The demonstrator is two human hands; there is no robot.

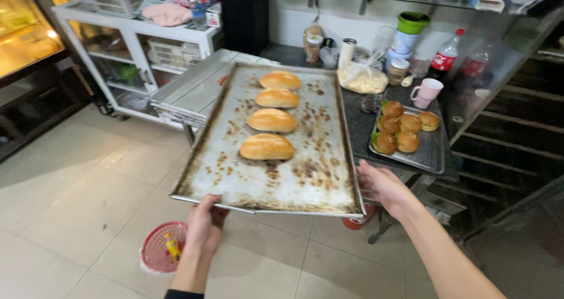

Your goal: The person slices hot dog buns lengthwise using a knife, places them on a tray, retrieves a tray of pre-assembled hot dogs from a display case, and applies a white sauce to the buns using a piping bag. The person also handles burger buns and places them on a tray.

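Observation:
A large stained baking tray [305, 181] is held level in front of me. My left hand [204, 225] grips its near edge from below at the left. My right hand [382, 186] holds the near right corner. Several golden bread rolls [267, 147] lie in a row down the tray's middle, the farthest roll [280, 79] near the far edge. The far end of the tray hangs over a dark counter [358, 125].
A smaller tray [432, 158] with several filled buns sits on the counter at right, beside a pink mug [427, 92], a bag of food [362, 78], jars and bottles. A white shelf cabinet [135, 52] stands left. A red basket [160, 249] lies on the tiled floor.

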